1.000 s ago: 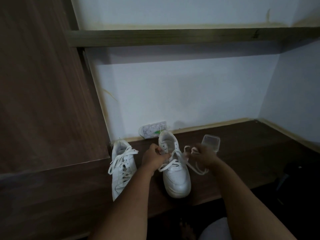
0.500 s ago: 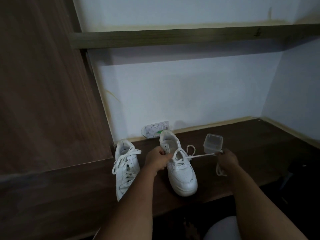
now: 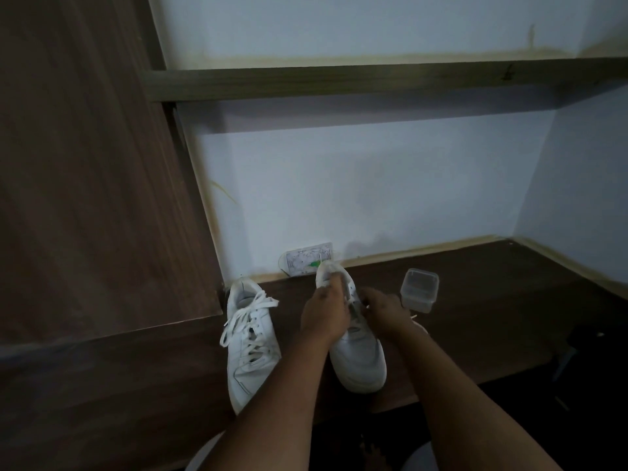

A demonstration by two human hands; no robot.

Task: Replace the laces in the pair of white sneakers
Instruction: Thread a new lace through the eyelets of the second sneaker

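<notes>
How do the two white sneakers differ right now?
The left sneaker lies untouched with its lace crossing the eyelets and loose ends spilling to one side; the right sneaker has both hands on it, the left hand and right hand over its eyelets. The right sneaker's heel sits nearer the wall. Both are white, toes toward the person.

both arms are bare and reach forward from the bottom of the view. they come closer together toward the hands. the left hand (image 3: 324, 314) is on the left, with its back facing up and its fingers curled down. the right hand (image 3: 385, 312) is just beside it, almost touching, and its fingers are curled in too. the light is dim, so what the fingertips pinch is too hard to see. both wrists are held low.
</notes>
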